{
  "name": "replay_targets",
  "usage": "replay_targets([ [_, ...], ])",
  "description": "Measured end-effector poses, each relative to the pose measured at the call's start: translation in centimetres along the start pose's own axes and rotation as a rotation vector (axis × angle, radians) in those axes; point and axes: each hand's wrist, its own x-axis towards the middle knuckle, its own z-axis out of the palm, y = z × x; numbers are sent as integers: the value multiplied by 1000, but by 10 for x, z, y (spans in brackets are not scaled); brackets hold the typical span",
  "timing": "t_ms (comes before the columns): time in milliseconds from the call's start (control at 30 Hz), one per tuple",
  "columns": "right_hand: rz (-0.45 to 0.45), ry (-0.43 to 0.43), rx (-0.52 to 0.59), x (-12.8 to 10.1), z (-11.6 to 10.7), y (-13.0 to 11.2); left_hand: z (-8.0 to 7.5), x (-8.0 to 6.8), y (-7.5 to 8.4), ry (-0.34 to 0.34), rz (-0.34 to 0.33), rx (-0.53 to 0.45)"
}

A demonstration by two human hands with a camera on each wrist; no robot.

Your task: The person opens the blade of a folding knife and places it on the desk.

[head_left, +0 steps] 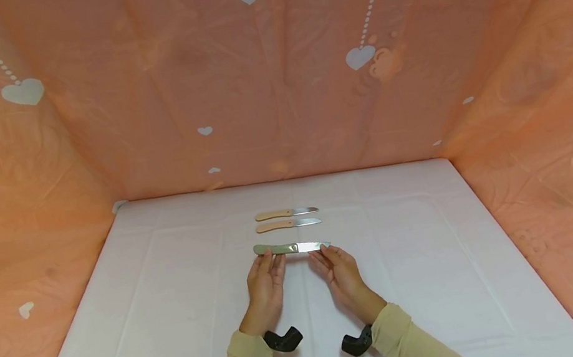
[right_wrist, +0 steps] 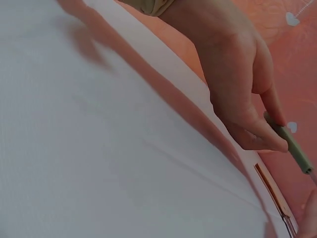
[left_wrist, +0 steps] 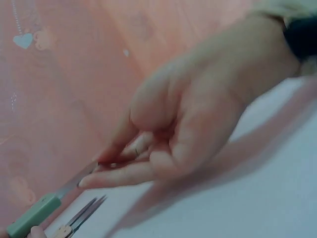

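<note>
1. Head view, count: three knives.
   - One green-handled knife [head_left: 289, 247] lies crosswise near the middle of the white table [head_left: 174, 323].
   - Two wood-handled knives [head_left: 286, 218] lie parallel just behind it, apart from both hands.
   - There are two hands. The left hand [head_left: 265, 283] has its fingertips together at the handle end, and the right hand [head_left: 338, 271] has its fingertips together at the blade end.
   - Whether the knife is lifted off the cloth cannot be told.
   - Risk: the right fingertips sit on bare steel, so a slide along the edge could cut them.

2. Left wrist view, count: one hand fully in view, plus one fingertip at the lower left corner.
   - Thumb and fingers are clamped on the blade of the green-handled knife [left_wrist: 49, 206].
   - The wood-handled knives [left_wrist: 81, 215] show beyond it.
   - Risk: the pinch is narrow and on smooth metal. If one hand pulls unevenly, the blade could twist or slip out.

3. Right wrist view, count: one hand and one green handle [right_wrist: 292, 144].
   - Thumb and fingers are closed round the handle's end.
   - A wood-handled knife shows below it.
   - Risk: a dropped or swung knife could knock the two neighbours out of line, since they lie so near.
</note>
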Motion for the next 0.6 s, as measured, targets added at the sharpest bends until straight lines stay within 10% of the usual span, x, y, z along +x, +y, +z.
replay_targets([
  [600, 26, 61, -138, 20, 3, -7, -11, 19, 6, -18, 8, 251],
])
